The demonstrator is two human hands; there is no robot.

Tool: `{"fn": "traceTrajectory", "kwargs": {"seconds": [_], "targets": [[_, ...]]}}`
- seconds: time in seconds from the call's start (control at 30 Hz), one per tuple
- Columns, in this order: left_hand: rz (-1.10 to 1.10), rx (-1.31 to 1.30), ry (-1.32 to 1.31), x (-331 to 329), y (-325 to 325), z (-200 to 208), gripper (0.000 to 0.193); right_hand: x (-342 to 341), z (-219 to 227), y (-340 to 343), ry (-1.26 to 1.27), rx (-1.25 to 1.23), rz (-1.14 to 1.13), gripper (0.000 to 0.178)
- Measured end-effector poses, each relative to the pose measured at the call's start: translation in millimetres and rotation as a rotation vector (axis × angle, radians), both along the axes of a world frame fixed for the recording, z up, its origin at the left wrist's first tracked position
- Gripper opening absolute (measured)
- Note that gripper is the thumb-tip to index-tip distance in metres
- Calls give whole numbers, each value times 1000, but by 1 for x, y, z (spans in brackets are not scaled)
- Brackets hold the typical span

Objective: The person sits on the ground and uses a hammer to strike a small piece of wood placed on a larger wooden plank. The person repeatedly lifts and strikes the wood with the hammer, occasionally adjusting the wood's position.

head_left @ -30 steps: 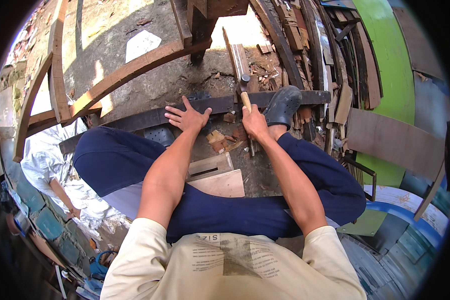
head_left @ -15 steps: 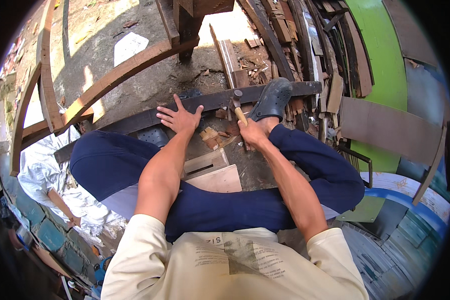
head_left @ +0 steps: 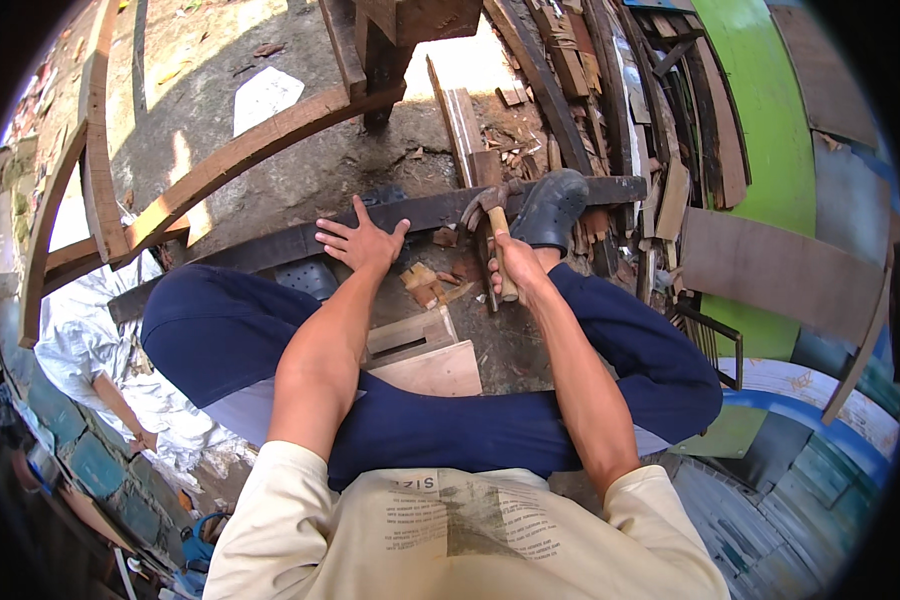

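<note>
A long dark wooden beam [head_left: 280,245] lies crosswise in front of me. My left hand [head_left: 363,242] rests flat on it, fingers spread, holding nothing. In my right hand [head_left: 518,268] is a claw hammer [head_left: 489,205], gripped by its light wooden handle, with the metal head over the beam's upper side. Whether the head touches the beam I cannot tell. My dark clog [head_left: 552,207] is set against the beam just right of the hammer. The other clog [head_left: 308,277] shows partly below the beam, near my left arm.
A small light wooden box [head_left: 432,368] sits between my legs, with wood chips [head_left: 425,285] beyond it. Curved timber framing [head_left: 240,155] stands at the far left. Stacked scrap boards [head_left: 620,110] and a green panel [head_left: 760,110] line the right. White cloth [head_left: 90,340] lies at left.
The hammer in my right hand has turned, so its head now points more up-left and more of the handle shows. My left hand stays in place on the beam.
</note>
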State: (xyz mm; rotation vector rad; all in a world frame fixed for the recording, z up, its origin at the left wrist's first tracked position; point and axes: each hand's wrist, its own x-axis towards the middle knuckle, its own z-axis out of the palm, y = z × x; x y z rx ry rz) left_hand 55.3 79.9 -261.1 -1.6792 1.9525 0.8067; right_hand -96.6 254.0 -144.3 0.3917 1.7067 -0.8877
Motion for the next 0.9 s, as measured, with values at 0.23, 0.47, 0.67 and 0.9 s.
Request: {"fn": "traceTrajectory", "kwargs": {"seconds": [0.23,0.47,0.67,0.9], "targets": [[4,31,19,-3,1,12,112,5,-22,-52,253,53,52,47],[21,11,30,-2,0,10,110,37,-23,-79,448,250,179,53],[14,19,13,-3,0,14,109,35,-24,-75,385,246,214,51],[14,27,-8,-5,-1,16,109,12,-26,-78,260,205,219,49]]}}
